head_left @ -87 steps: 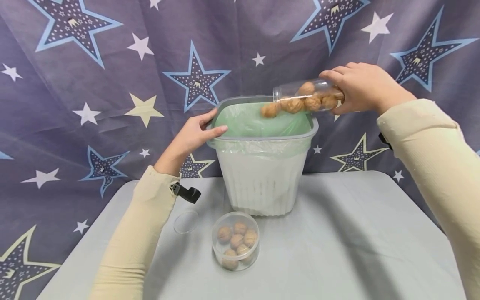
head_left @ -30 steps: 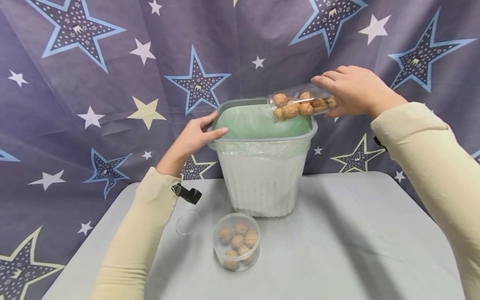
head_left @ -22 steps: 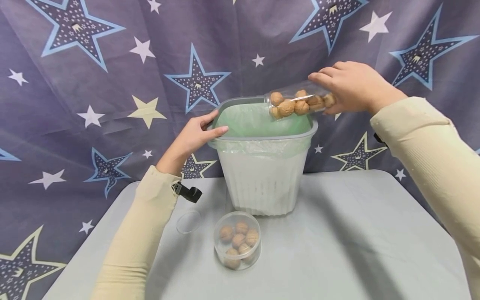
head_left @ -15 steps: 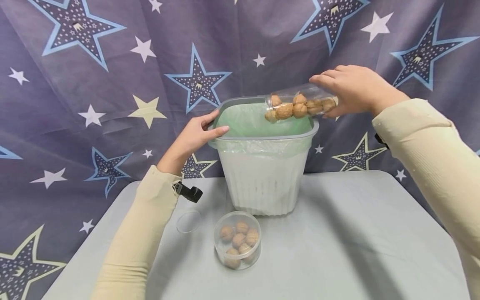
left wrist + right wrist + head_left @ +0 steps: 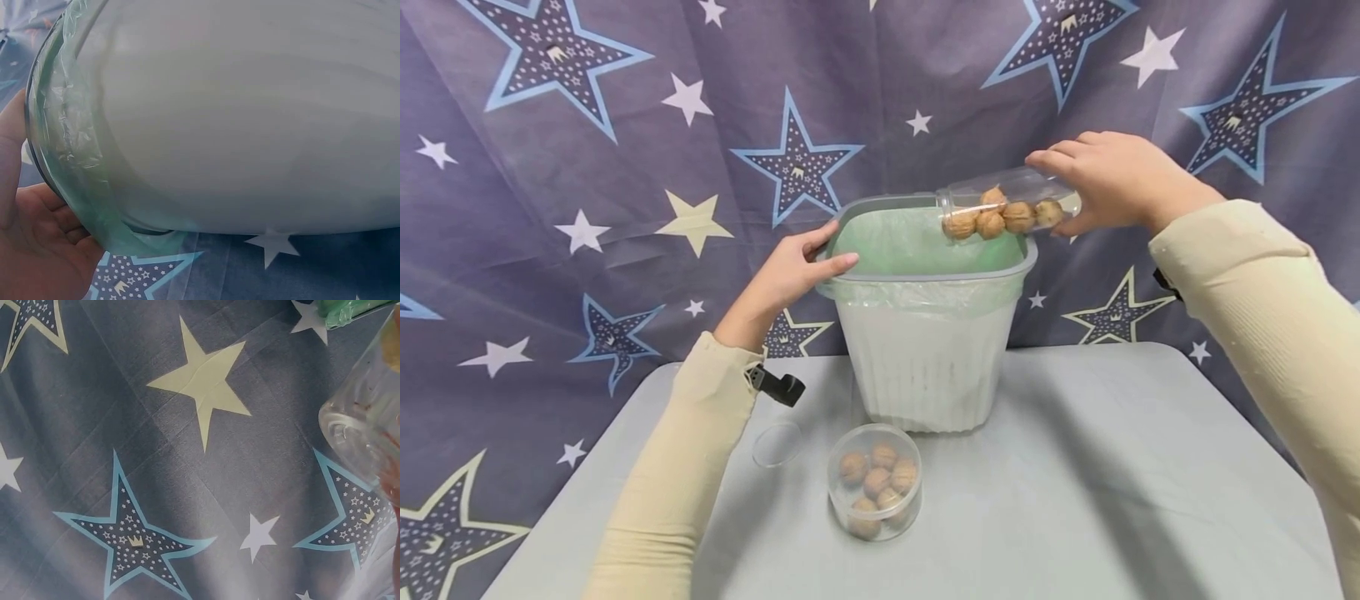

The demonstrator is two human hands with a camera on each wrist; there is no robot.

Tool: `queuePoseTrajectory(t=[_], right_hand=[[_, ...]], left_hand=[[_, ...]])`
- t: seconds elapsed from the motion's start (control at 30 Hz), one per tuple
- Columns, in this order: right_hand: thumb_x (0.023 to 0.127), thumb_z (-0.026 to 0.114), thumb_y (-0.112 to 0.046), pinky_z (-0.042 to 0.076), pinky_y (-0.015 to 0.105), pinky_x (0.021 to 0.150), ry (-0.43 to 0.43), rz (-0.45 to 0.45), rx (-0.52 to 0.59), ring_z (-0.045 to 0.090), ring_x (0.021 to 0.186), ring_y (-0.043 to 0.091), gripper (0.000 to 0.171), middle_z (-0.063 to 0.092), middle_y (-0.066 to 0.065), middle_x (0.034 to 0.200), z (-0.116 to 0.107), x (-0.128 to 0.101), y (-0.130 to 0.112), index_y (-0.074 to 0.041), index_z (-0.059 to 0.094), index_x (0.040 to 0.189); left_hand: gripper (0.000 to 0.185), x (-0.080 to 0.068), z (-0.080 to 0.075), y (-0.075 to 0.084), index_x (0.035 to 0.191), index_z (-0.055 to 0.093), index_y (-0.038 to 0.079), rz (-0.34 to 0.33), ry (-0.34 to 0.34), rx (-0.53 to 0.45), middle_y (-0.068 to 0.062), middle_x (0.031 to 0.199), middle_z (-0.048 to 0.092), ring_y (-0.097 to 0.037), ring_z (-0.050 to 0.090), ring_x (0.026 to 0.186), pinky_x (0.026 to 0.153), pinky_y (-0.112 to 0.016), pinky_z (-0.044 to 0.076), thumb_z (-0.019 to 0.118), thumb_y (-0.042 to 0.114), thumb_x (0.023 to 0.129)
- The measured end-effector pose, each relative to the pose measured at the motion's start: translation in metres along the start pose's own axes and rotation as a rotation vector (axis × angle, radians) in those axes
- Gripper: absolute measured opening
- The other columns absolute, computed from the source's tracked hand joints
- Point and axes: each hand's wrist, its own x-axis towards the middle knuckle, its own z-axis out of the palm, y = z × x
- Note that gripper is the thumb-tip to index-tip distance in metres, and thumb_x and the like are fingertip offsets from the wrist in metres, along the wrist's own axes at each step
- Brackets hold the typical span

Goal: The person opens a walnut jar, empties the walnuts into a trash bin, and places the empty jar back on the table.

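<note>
The right hand (image 5: pixel 1116 179) grips a clear jar (image 5: pixel 1009 204) tipped on its side, mouth over the bin (image 5: pixel 925 367), with walnuts (image 5: pixel 1000 218) lying along its lower wall. The left hand (image 5: pixel 790 271) holds the bin's left rim, thumb over the green liner (image 5: pixel 898 242), while the bin stands on the grey table (image 5: pixel 1112 483) before a star-printed backdrop (image 5: pixel 587 125). In front of the bin stands a second jar (image 5: pixel 874 492) of walnuts, with a clear lid (image 5: pixel 775 444) just left of it.

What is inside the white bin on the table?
The white bin holds a pale green liner bag folded over its grey rim. Whatever lies at the bottom is hidden by the bin's front wall.
</note>
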Motion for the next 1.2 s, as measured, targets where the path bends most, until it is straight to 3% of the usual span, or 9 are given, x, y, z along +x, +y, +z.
queuePoseTrajectory(t=[0.4, 1.2], right_hand=[[0.056, 0.084, -0.029, 0.045, 0.057, 0.081, 0.053, -0.013, -0.011, 0.055, 0.096, 0.043, 0.082, 0.059, 0.022, 0.115, 0.0004, -0.0007, 0.0025, -0.001, 0.051, 0.125], [0.057, 0.084, -0.029, 0.044, 0.057, 0.085, 0.038, 0.017, -0.022, 0.055, 0.098, 0.044, 0.085, 0.058, 0.024, 0.118, 0.0021, -0.0017, 0.0047, 0.001, 0.049, 0.128]], left_hand=[[0.069, 0.0000, -0.0004, -0.0010, 0.145, 0.029, 0.000, 0.006, 0.008, 0.011, -0.014, 0.153, 0.026, -0.024, 0.031, 0.137, 0.108, -0.037, 0.035, 0.064, 0.020, 0.089], [0.071, 0.0004, 0.0002, -0.0011, 0.146, 0.027, 0.000, -0.007, -0.001, -0.003, -0.012, 0.154, 0.023, -0.022, 0.029, 0.138, 0.108, -0.038, 0.034, 0.064, 0.021, 0.089]])
